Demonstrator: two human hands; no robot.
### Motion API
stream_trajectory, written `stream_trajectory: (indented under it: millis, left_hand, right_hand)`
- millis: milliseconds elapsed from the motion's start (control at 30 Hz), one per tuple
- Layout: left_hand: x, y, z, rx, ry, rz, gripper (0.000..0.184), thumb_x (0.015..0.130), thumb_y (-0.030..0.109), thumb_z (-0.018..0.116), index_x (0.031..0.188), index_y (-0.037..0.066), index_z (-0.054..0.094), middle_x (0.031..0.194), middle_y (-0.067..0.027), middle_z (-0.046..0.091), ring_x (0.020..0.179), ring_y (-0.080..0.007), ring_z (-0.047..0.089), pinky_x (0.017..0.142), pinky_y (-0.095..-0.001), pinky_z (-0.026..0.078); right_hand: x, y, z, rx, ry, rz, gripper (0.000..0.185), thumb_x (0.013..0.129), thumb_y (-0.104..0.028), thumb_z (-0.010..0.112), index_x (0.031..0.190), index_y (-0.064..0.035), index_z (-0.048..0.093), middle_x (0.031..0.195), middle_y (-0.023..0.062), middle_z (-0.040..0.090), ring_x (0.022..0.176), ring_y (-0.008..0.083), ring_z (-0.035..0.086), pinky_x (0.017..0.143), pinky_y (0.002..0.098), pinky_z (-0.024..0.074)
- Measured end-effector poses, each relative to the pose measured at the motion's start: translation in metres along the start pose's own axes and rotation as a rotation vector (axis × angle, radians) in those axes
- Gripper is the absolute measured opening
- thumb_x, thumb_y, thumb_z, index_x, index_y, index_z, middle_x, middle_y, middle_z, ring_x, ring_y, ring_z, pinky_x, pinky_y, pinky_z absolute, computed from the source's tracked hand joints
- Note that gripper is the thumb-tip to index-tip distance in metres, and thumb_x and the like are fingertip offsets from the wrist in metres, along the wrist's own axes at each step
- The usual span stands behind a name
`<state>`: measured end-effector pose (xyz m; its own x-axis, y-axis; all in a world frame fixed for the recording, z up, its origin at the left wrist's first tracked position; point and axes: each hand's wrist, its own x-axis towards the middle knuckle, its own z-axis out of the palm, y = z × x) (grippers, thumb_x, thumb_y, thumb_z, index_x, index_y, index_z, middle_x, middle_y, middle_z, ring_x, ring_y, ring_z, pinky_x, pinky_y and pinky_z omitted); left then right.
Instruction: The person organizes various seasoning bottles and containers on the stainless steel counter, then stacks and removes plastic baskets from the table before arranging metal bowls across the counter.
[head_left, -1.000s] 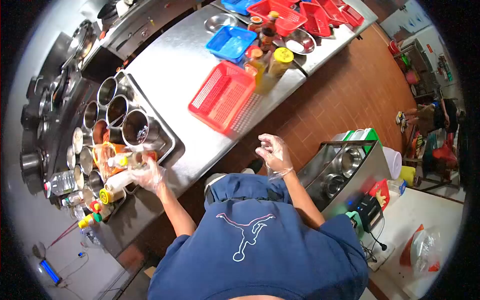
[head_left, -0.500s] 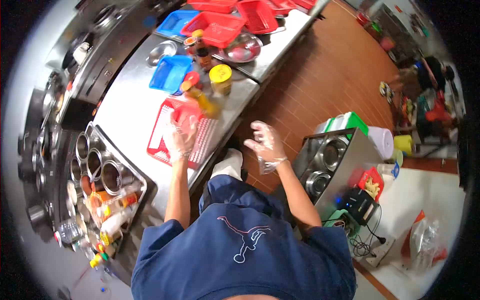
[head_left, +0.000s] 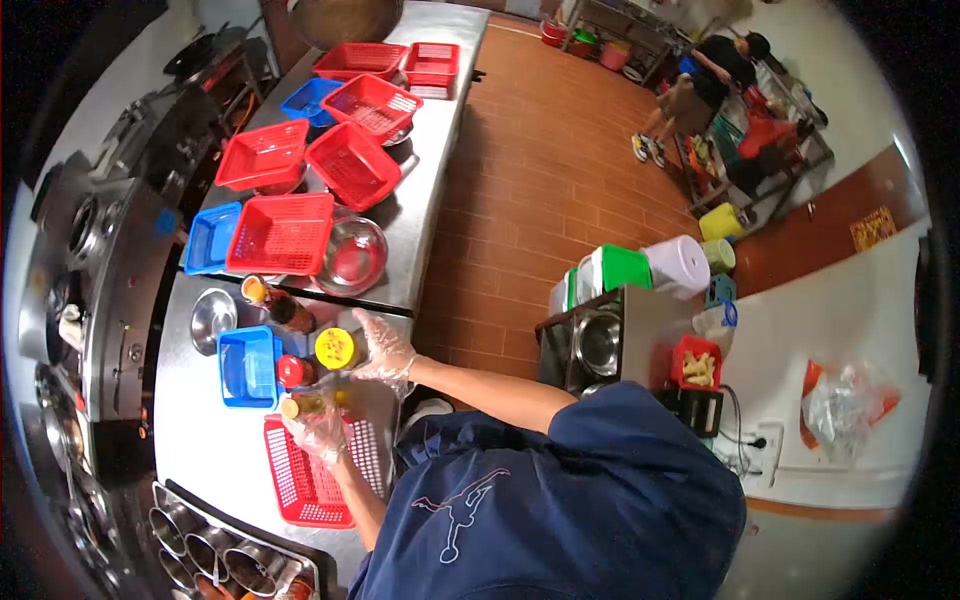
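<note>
Both my hands wear clear plastic gloves. My left hand (head_left: 318, 434) is closed around a bottle with a pale yellow cap (head_left: 291, 408), just above the near end of a red perforated basket (head_left: 285, 480). The fingers partly hide the bottle. Beside a jar with a yellow lid (head_left: 335, 348), my right hand (head_left: 386, 350) has its fingers apart, around the jar's right side; whether they press on it is hard to see. A red-capped jar (head_left: 293, 371) stands between the bottle and a small blue basket (head_left: 248, 366). Behind it leans a dark sauce bottle (head_left: 288, 312) with an orange cap.
Farther along the steel table (head_left: 425, 190) are several red baskets (head_left: 282, 235), a blue basket (head_left: 211, 240) and steel bowls (head_left: 213, 318). A rack of steel pots (head_left: 210, 548) stands at lower left. At right is a steel counter (head_left: 640, 340); a person (head_left: 715, 80) stands far back.
My view has turned toward the table. The left hand has gone from over the red basket to the bottle. My right hand has swung from the open floor side to the yellow-lidded jar.
</note>
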<state>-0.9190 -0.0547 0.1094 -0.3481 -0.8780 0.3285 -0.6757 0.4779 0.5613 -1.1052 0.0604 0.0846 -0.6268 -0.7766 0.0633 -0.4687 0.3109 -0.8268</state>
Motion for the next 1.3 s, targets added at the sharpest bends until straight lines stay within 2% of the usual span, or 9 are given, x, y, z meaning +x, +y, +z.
stream_trajectory:
  millis: [567, 700, 833, 1033, 1067, 1100, 1167, 1200, 1300]
  left_hand:
    - [-0.034, 0.037, 0.046, -0.300, -0.017, 0.306, 0.071, 0.073, 0.020, 0.086, 0.131, -0.002, 0.052, 0.116, -0.0214, 0.062, 0.105, -0.0383, 0.062, 0.094, -0.0441, 0.050]
    - [-0.053, 0.039, 0.057, -0.338, -0.077, 0.152, 0.068, 0.073, 0.020, 0.086, 0.129, -0.001, 0.054, 0.114, -0.0171, 0.062, 0.103, -0.0333, 0.062, 0.093, -0.0398, 0.050]
    - [-0.075, 0.036, 0.064, -0.683, -0.108, 0.183, 0.067, 0.074, -0.008, 0.078, 0.133, 0.002, 0.048, 0.116, -0.0087, 0.059, 0.103, -0.0194, 0.060, 0.090, -0.0301, 0.052]
    - [-0.123, 0.030, 0.054, -1.155, -0.092, -0.250, 0.071, 0.077, 0.009, 0.083, 0.137, 0.002, 0.046, 0.121, -0.0131, 0.060, 0.111, -0.0240, 0.059, 0.098, -0.0350, 0.049]
    - [-0.138, 0.034, 0.026, -0.317, -0.086, 0.061, 0.070, 0.078, 0.022, 0.084, 0.135, 0.001, 0.049, 0.117, -0.0156, 0.063, 0.113, -0.0289, 0.058, 0.100, -0.0385, 0.046]
    - [-0.149, 0.041, 0.010, -0.197, -0.098, 0.018, 0.070, 0.077, 0.031, 0.085, 0.132, 0.001, 0.053, 0.111, -0.0155, 0.064, 0.108, -0.0326, 0.059, 0.096, -0.0414, 0.045]
    - [-0.155, 0.066, -0.008, -0.619, -0.052, -0.202, 0.063, 0.071, 0.028, 0.087, 0.121, 0.003, 0.059, 0.100, -0.0105, 0.067, 0.090, -0.0288, 0.064, 0.082, -0.0413, 0.050]
    - [-0.157, 0.082, -0.042, -0.045, -0.071, -0.115, 0.059, 0.069, 0.024, 0.087, 0.118, 0.005, 0.060, 0.098, -0.0103, 0.068, 0.090, -0.0266, 0.066, 0.080, -0.0374, 0.053]
    - [-0.186, 0.073, -0.075, -0.365, 0.183, -0.202, 0.060, 0.067, 0.016, 0.087, 0.118, 0.004, 0.059, 0.103, -0.0123, 0.065, 0.096, -0.0273, 0.067, 0.086, -0.0360, 0.055]
  right_hand:
    - [0.004, 0.013, -0.004, 0.353, 0.019, -0.057, 0.077, 0.060, -0.032, 0.091, 0.124, -0.0058, 0.056, 0.113, 0.0126, 0.066, 0.109, 0.0275, 0.063, 0.097, 0.0368, 0.0498]
    - [-0.018, 0.040, -0.021, 0.473, -0.012, -0.143, 0.074, 0.068, -0.022, 0.088, 0.129, -0.0057, 0.051, 0.114, 0.0113, 0.065, 0.109, 0.0224, 0.062, 0.097, 0.0350, 0.0493]
    - [-0.053, 0.027, -0.068, 0.260, 0.171, -0.181, 0.076, 0.072, -0.017, 0.087, 0.135, -0.0057, 0.045, 0.123, 0.0085, 0.062, 0.112, 0.0204, 0.061, 0.102, 0.0360, 0.0471]
    - [-0.072, -0.008, -0.119, 0.691, -0.034, -0.066, 0.070, 0.073, -0.020, 0.088, 0.129, -0.0082, 0.048, 0.115, 0.0047, 0.063, 0.111, 0.0173, 0.061, 0.106, 0.0355, 0.0452]
    - [-0.083, -0.021, -0.128, 0.827, -0.073, 0.062, 0.065, 0.070, -0.016, 0.089, 0.123, -0.0086, 0.053, 0.111, 0.0039, 0.065, 0.105, 0.0160, 0.062, 0.099, 0.0344, 0.0497]
    - [-0.090, -0.017, -0.125, 0.604, 0.041, -0.040, 0.058, 0.069, -0.012, 0.089, 0.117, -0.0084, 0.057, 0.110, 0.0041, 0.066, 0.102, 0.0165, 0.064, 0.094, 0.0343, 0.0526]
    - [-0.093, -0.032, -0.126, 0.645, -0.067, 0.071, 0.055, 0.068, -0.005, 0.087, 0.115, -0.0067, 0.059, 0.108, 0.0054, 0.067, 0.101, 0.0180, 0.065, 0.094, 0.0356, 0.0531]
    - [-0.092, -0.027, -0.115, 0.636, -0.132, 0.049, 0.057, 0.066, -0.003, 0.087, 0.115, -0.0065, 0.059, 0.109, 0.0052, 0.068, 0.101, 0.0172, 0.065, 0.094, 0.0348, 0.0530]
    - [-0.110, -0.007, -0.075, 0.960, -0.336, 0.107, 0.082, 0.068, 0.002, 0.087, 0.136, -0.0030, 0.042, 0.128, 0.0104, 0.059, 0.118, 0.0214, 0.060, 0.106, 0.0386, 0.0493]
